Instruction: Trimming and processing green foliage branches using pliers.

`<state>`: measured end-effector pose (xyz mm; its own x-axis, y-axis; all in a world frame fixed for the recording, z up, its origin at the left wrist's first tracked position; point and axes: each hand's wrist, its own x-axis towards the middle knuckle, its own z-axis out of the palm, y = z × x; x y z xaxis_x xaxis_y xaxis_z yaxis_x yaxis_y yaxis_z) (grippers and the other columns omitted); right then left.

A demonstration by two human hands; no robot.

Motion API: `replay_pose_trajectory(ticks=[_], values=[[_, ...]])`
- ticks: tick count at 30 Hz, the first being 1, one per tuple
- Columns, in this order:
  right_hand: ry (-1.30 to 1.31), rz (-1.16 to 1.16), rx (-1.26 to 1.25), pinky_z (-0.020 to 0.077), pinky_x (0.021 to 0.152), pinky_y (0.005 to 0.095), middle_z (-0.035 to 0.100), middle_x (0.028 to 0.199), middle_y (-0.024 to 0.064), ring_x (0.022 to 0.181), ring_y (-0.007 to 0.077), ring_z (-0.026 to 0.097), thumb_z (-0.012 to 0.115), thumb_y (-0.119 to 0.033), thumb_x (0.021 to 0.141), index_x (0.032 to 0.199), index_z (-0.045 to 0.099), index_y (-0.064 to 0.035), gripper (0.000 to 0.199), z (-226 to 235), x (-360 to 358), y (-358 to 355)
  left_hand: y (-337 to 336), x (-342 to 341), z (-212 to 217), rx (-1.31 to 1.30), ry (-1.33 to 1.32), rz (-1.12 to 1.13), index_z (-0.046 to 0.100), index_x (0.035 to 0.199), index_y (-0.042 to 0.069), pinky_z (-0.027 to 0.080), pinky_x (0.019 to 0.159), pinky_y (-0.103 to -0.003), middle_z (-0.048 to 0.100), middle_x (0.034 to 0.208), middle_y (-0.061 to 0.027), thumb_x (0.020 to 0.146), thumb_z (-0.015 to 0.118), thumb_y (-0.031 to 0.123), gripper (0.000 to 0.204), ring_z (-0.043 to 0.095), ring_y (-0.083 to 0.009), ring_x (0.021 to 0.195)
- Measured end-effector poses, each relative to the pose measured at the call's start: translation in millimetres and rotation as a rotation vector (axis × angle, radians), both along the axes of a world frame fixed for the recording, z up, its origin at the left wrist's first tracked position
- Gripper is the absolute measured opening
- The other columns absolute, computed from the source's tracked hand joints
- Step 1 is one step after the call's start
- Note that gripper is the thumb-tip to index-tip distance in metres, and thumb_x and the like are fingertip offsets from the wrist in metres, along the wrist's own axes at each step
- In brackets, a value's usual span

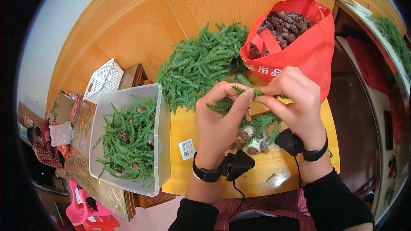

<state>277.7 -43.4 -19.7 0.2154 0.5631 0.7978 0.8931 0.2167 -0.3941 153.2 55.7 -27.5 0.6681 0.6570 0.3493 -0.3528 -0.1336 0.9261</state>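
On the yellow tabletop [188,124] near wood-panelled walls, left hand [222,119] and right hand [297,102] pinch a green, apparently needle-leaved sprig [248,92].

Green fir sprig [250,93] w/ short needle-like leaves was held up above the yellow tabletop, lying roughly horizontal, tips fanning left. More sprig branches [263,122] hung just below it, w/ small brown pine cones [252,143] at the base.
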Motion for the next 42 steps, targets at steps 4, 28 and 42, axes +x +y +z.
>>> replay_pose_trajectory(ticks=[4,28,42], values=[[0.379,0.215,-0.175,0.0423,0.068,0.0258,0.055,0.079,0.0058,0.075,0.0141,0.054,0.067,-0.007,0.064,0.082,0.055,0.0002,0.023,8.1,8.6,-11.6,-3.5,4.3,0.1,0.207,-0.033,0.088,0.060,0.082,-0.001,0.040,0.052,-0.021,0.053,0.073,-0.0034,0.079,0.060,0.002,0.005,0.050,-0.0091,0.058],[0.117,0.339,-0.184,0.0400,0.078,0.0361,0.054,0.077,0.0054,0.087,0.0258,0.052,0.075,-0.021,0.060,0.072,0.058,-0.0039,0.027,14.4,22.1,-22.0,5.9,4.7,-1.5,1.161,-0.358,0.185,0.065,0.082,0.000,0.051,0.062,-0.034,0.058,0.082,-0.0107,0.060,0.065,0.002,0.022,0.060,-0.0262,0.074],[0.443,0.478,-0.206,0.0210,0.100,0.0430,0.052,0.108,0.0101,0.118,0.0290,0.034,0.071,-0.013,0.062,0.076,0.062,-0.0016,0.020,9.2,17.5,-20.5,6.7,2.8,-0.8,1.255,-0.368,0.271,0.064,0.081,0.003,0.053,0.066,-0.034,0.056,0.090,-0.0107,0.060,0.067,0.001,0.021,0.060,-0.0287,0.082]])
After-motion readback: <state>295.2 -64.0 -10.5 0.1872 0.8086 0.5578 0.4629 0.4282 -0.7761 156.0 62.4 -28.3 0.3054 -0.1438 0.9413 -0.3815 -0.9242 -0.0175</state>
